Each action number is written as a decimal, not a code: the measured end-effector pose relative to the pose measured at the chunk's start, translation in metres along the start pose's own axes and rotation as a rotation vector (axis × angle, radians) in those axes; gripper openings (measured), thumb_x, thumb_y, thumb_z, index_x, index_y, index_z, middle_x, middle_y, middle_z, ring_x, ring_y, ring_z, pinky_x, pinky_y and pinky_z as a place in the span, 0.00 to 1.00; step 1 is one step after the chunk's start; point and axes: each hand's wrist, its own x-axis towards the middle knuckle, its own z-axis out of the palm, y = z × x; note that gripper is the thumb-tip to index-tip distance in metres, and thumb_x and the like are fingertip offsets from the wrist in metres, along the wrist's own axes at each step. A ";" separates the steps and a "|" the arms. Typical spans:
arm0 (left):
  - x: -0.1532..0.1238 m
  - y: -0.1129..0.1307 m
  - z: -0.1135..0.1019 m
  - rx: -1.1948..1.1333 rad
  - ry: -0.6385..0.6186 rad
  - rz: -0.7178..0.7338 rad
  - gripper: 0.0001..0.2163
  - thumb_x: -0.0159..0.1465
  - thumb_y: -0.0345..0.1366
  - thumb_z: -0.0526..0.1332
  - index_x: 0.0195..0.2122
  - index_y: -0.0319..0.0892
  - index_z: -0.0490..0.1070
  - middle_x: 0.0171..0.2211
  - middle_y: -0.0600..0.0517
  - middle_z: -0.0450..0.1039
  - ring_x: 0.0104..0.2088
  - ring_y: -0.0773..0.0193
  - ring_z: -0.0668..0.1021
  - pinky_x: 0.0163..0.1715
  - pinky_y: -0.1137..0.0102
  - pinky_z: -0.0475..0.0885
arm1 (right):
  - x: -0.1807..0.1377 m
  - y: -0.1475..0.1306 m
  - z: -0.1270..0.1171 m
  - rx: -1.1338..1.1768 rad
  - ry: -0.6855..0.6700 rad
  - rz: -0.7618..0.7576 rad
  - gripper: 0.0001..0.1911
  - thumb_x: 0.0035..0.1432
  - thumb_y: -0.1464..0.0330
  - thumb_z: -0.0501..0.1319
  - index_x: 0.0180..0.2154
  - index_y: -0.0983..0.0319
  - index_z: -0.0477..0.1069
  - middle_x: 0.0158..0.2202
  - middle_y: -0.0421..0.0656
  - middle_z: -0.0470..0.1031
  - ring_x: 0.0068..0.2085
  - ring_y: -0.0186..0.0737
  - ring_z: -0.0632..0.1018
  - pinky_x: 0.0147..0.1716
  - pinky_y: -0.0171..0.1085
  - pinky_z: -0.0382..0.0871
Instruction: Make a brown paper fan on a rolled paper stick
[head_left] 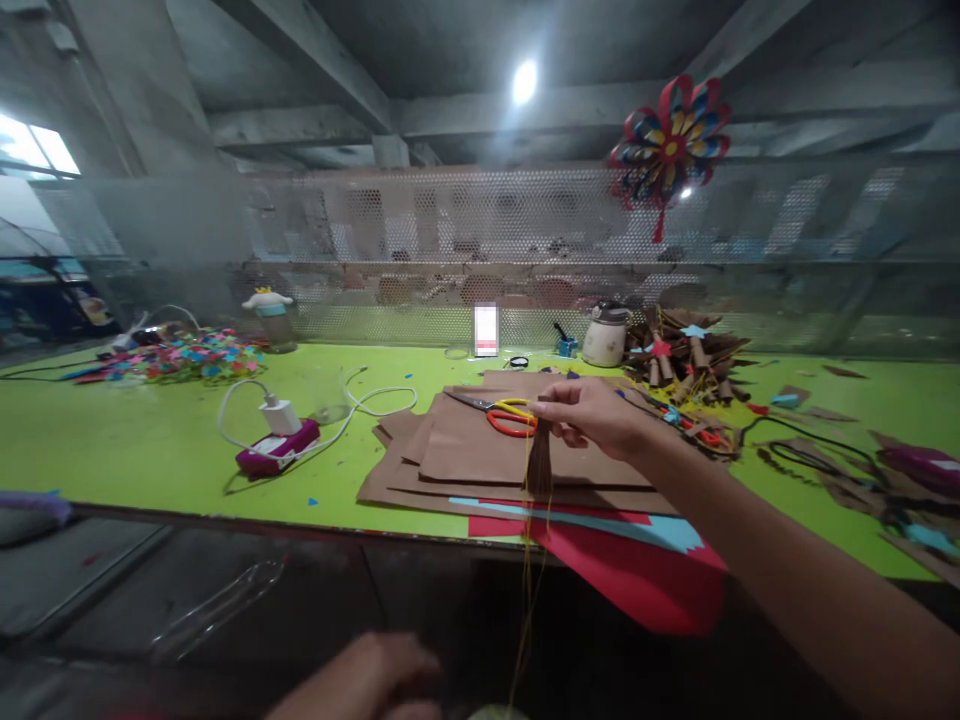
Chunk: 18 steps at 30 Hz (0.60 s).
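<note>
My right hand (592,412) reaches out over the green table (150,440) and pinches the top of a small brown tassel (538,462). Thin yellow thread (528,590) hangs from the tassel down toward me. My left hand (375,682) sits blurred at the bottom edge, fingers curled, near the lower end of the thread; what it holds is unclear. Below the right hand lie stacked brown paper sheets (465,450) with orange-handled scissors (504,414) on top.
Red and blue paper (637,560) overhangs the table's front edge. A purple power strip with a white charger (277,444) lies left. Colourful paper scraps (180,356) are far left, brown paper rolls (682,360) far right, a phone (486,330) and a mesh screen behind.
</note>
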 end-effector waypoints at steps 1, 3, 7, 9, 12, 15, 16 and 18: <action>0.000 0.009 -0.017 -0.014 0.091 0.000 0.14 0.59 0.46 0.57 0.41 0.47 0.75 0.40 0.50 0.75 0.41 0.59 0.74 0.44 0.70 0.66 | 0.001 0.001 0.001 -0.008 -0.013 0.003 0.17 0.47 0.57 0.65 0.23 0.64 0.67 0.16 0.35 0.62 0.15 0.24 0.59 0.14 0.30 0.48; 0.013 0.032 -0.046 -0.167 0.165 0.080 0.14 0.60 0.45 0.57 0.41 0.45 0.75 0.40 0.50 0.75 0.41 0.60 0.73 0.44 0.70 0.66 | 0.002 0.000 0.003 -0.014 -0.022 0.005 0.16 0.46 0.58 0.66 0.24 0.64 0.68 0.15 0.35 0.61 0.15 0.25 0.59 0.14 0.30 0.47; 0.082 0.078 -0.072 -0.593 0.325 0.256 0.15 0.61 0.44 0.56 0.41 0.39 0.73 0.41 0.45 0.74 0.41 0.59 0.74 0.41 0.67 0.68 | 0.001 -0.006 0.006 -0.028 0.001 -0.036 0.16 0.46 0.57 0.66 0.23 0.63 0.67 0.12 0.33 0.58 0.15 0.25 0.57 0.14 0.30 0.47; 0.120 0.091 -0.071 -0.701 0.248 0.327 0.15 0.60 0.43 0.59 0.42 0.39 0.72 0.42 0.43 0.73 0.43 0.60 0.73 0.41 0.67 0.68 | 0.000 -0.008 0.004 -0.050 0.015 -0.060 0.17 0.47 0.56 0.65 0.23 0.63 0.66 0.13 0.33 0.59 0.15 0.25 0.58 0.14 0.30 0.48; 0.161 0.096 -0.062 -0.797 0.113 0.376 0.15 0.60 0.44 0.59 0.42 0.38 0.71 0.41 0.43 0.72 0.41 0.61 0.73 0.39 0.69 0.67 | 0.001 -0.004 -0.006 -0.075 0.046 -0.073 0.17 0.48 0.56 0.64 0.24 0.64 0.66 0.14 0.34 0.62 0.16 0.25 0.60 0.14 0.30 0.49; 0.178 0.091 -0.056 -0.792 0.027 0.362 0.16 0.61 0.45 0.57 0.40 0.37 0.71 0.37 0.45 0.73 0.38 0.62 0.73 0.37 0.69 0.67 | 0.006 0.007 -0.020 -0.068 0.035 -0.085 0.17 0.49 0.57 0.63 0.24 0.65 0.67 0.14 0.34 0.61 0.15 0.25 0.60 0.15 0.30 0.49; 0.179 0.089 -0.055 -0.764 0.019 0.352 0.16 0.60 0.45 0.57 0.39 0.37 0.71 0.35 0.46 0.73 0.36 0.63 0.73 0.36 0.69 0.67 | 0.008 0.011 -0.024 -0.054 0.020 -0.085 0.17 0.49 0.57 0.64 0.25 0.65 0.67 0.14 0.33 0.61 0.15 0.25 0.59 0.15 0.30 0.50; 0.180 0.086 -0.055 -0.702 0.022 0.335 0.16 0.60 0.46 0.57 0.35 0.36 0.72 0.31 0.48 0.72 0.33 0.65 0.73 0.33 0.71 0.67 | 0.013 0.018 -0.030 -0.009 0.000 -0.075 0.17 0.49 0.57 0.64 0.25 0.65 0.66 0.14 0.33 0.60 0.15 0.24 0.59 0.15 0.30 0.50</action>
